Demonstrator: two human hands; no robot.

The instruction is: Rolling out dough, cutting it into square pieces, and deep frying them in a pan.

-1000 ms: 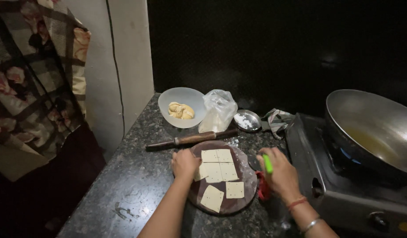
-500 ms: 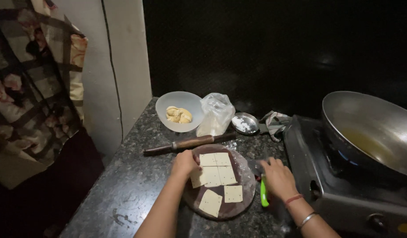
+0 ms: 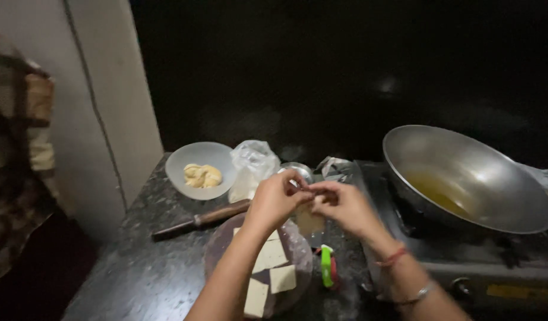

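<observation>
My left hand (image 3: 275,199) and my right hand (image 3: 344,205) are raised together above a round dark board (image 3: 223,246). Between their fingertips they pinch a pale square of dough (image 3: 310,221) that hangs down. More flat dough squares (image 3: 272,267) lie on the board below. A green-handled cutter (image 3: 327,266) rests on the counter just right of the board, under my right wrist. A wooden rolling pin (image 3: 201,219) lies behind the board to the left.
A pale bowl (image 3: 190,157) with lumps of dough stands at the back left, beside a clear plastic bag (image 3: 251,166) and a small steel dish (image 3: 297,172). A big metal wok (image 3: 464,178) with oil sits on the stove (image 3: 493,267) at right. A wall (image 3: 101,107) bounds the left.
My right hand has let go of the green cutter, which now lies on the counter. Both hands rose off the board and hold one dough square between them. The camera moved closer.
</observation>
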